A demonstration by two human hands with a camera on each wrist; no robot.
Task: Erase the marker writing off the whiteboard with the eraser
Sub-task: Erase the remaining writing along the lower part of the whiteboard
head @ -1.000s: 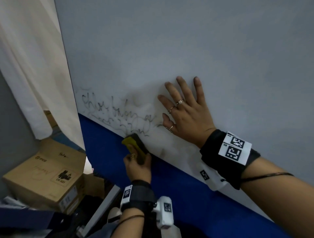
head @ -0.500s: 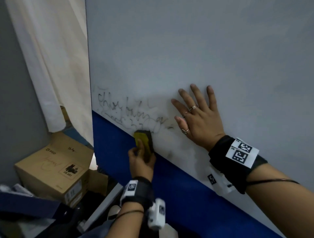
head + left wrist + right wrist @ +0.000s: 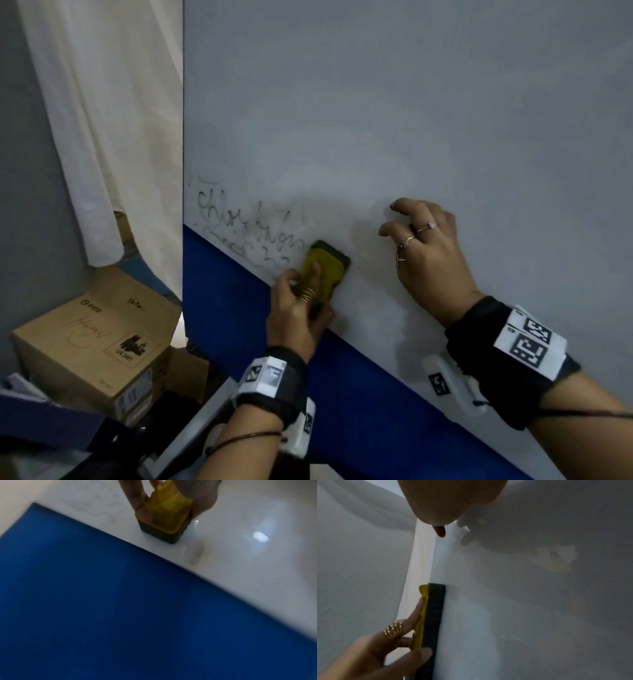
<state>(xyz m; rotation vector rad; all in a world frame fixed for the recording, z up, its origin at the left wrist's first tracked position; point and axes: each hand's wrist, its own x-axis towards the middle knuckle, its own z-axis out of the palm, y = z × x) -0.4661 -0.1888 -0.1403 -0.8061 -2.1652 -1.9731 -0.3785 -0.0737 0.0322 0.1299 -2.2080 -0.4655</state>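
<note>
The whiteboard (image 3: 376, 120) carries smeared black marker writing (image 3: 246, 233) in its lower left corner. My left hand (image 3: 301, 308) grips a yellow eraser (image 3: 325, 267) and presses its black felt flat on the board just right of the writing, near the board's lower edge. The left wrist view shows the eraser (image 3: 168, 517) held between my fingers (image 3: 137, 497). From the right wrist view the eraser (image 3: 435, 615) is seen edge-on against the board. My right hand (image 3: 428, 253) rests on the board to the right of the eraser, fingers arched, holding nothing.
A blue band (image 3: 342, 394) runs under the board. A white curtain (image 3: 102, 120) hangs at the left past the board's edge. A cardboard box (image 3: 92, 342) and dark clutter lie on the floor at the lower left.
The eraser has moved right along the lower writing, and the right end of the marks is wiped away. My right hand's fingers went from flat on the board to arched.
</note>
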